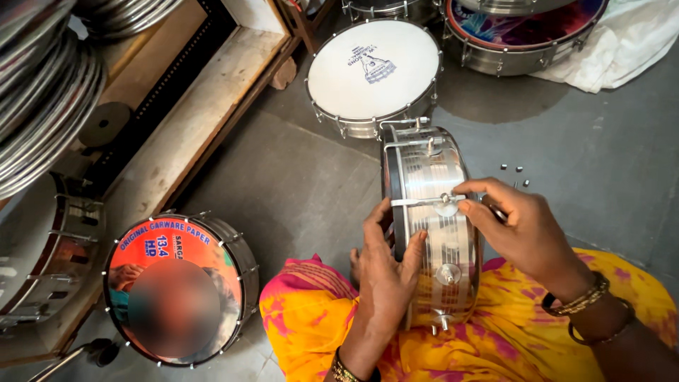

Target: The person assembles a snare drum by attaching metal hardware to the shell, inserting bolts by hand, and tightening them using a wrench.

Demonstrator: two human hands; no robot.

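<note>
Steel rings (42, 92) were stacked at your far left beside a wooden frame (205, 106), and below them a drum with a printed orange head (173, 286) lay on the grey floor (297, 184). Moving right, your left hand (385, 272) was spread against the near side of the chrome drum shell (431, 226), thumb on the rim and fingers laid flat over the ribbed metal, bracing it upright on its edge over your lap in the yellow and pink cloth (311, 318). Your wrist rose straight from below, bent little. Past the shell, your right hand (520, 226) reached in from the right with the wrist cocked, bangles (583, 301) at the cuff; its thumb and forefinger were pinched together on the tension lug (445, 204) near the top of the shell. From this, you seemed to be fitting or tightening that lug, with other lugs lower on the shell to follow; the turn called for a firm brace from the left so the shell did not roll. A few small loose nuts (516, 173) lay on the floor just beyond your right hand, and a white-headed drum (373, 71) sat further back.
</note>
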